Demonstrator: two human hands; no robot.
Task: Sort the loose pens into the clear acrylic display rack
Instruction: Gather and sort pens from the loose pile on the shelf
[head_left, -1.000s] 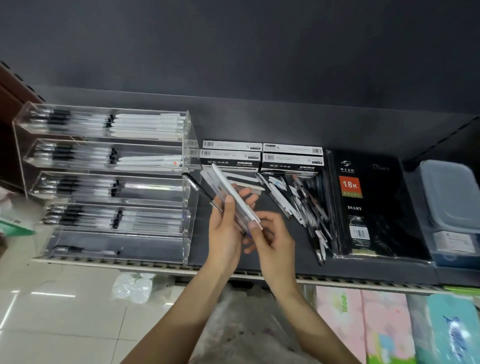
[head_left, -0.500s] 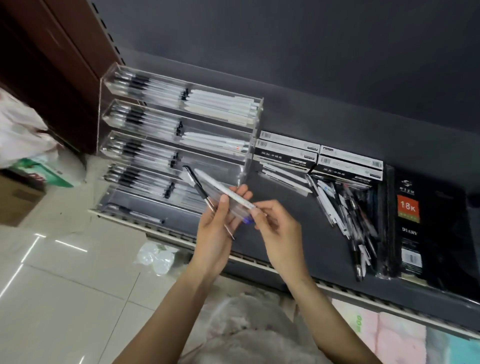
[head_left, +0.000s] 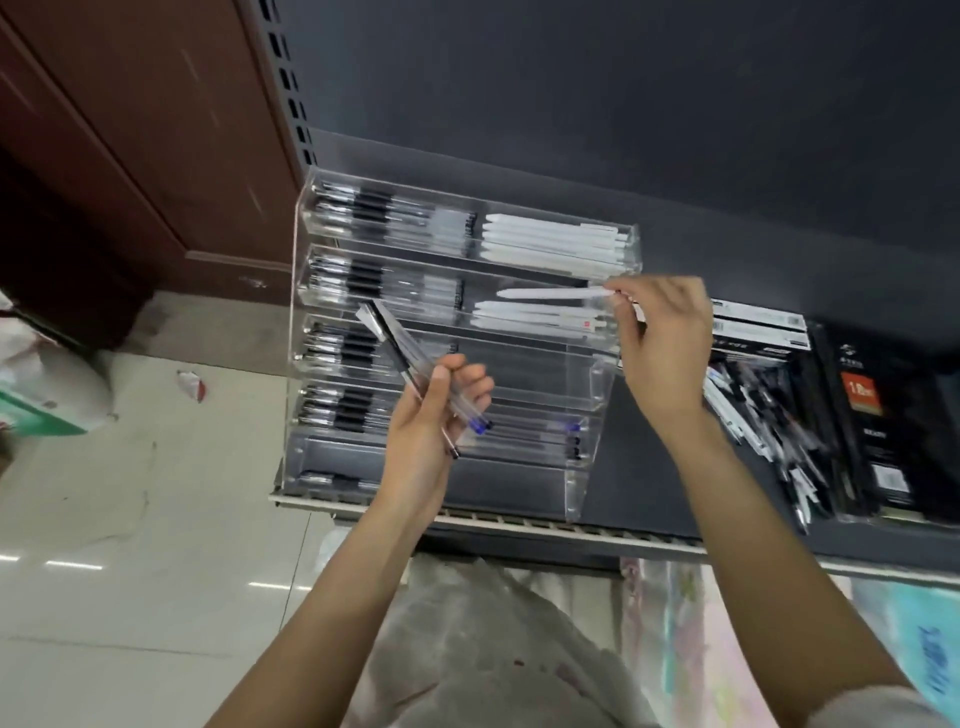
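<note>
From my feed the light is even and moderate, coming from overhead: the glossy pale tiled floor (head_left: 130, 597) carries short bright streaks of reflected ceiling lamps at lower left. The dark grey back panel (head_left: 675, 104) swallows light and shows almost no detail. The clear acrylic tiered rack (head_left: 602, 364) throws soft white glare along its edges, which washes out what lies behind them. Motion blur smears the whole frame; the heap of loose black and white pens (head_left: 769, 415) at right is a streaky mass, and print on the black diary cover (head_left: 883, 415) is unreadable. Wide-angle distortion bends the brown wooden panel (head_left: 130, 130) and tilts the shelf edge. Shadows are faint.
</note>
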